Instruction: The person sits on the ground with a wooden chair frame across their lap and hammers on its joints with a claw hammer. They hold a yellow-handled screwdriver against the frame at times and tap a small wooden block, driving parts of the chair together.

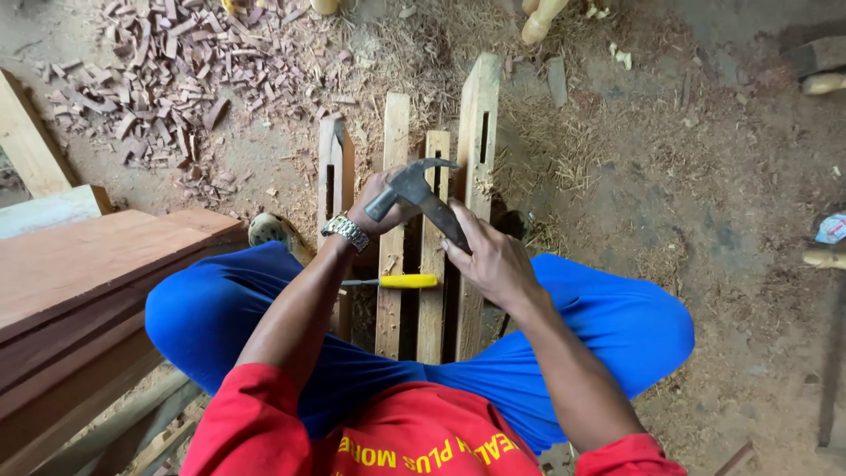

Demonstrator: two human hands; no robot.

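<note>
Both hands raised together at centre, closed on one shared grip.

Left hand [374,207]: wrist bent, fingers curled round the near end of the grip, forearm running up from lower left, knuckles away from camera. Right hand [493,260]: just below and right of the grip, fingers [458,227] extended along its far side, thumb side up, forearm angled in from lower right. Both elbows bent, sleeves at upper arms.

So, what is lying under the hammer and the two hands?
Under the hammer and both hands, left and right, lie four wooden slats, with a yellow-handled tool across them. The hands cover part of the slats.
</note>
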